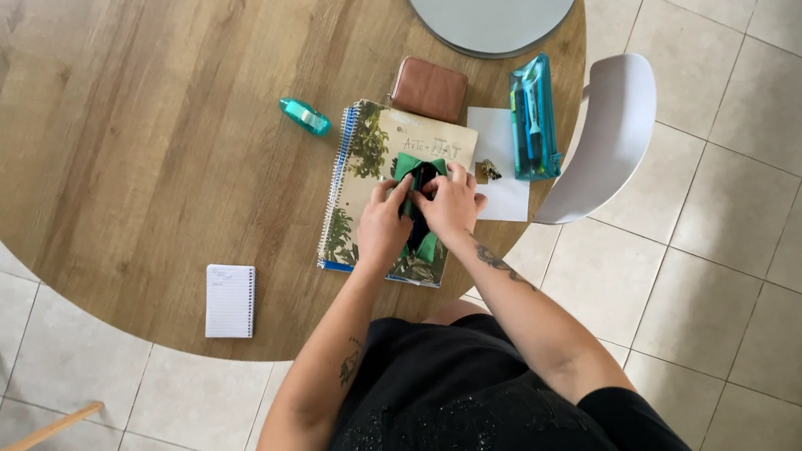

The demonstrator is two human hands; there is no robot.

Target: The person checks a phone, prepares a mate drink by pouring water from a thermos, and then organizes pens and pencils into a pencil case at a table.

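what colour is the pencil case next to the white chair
Translucent teal-blue pencil case, seen in the head view, by the white chair.

Home dining area: round wooden table [109,138], white chair [602,137], tiled floor [752,216].

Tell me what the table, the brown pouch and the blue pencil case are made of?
Table: looks like wood or a wood-look laminate, matte, with long grain streaks; which one is unclear. Brown pouch: seems leather or imitation leather, smooth with a soft sheen and rounded corners. Blue pencil case: likely clear tinted plastic, glossy, since pens show through its wall.
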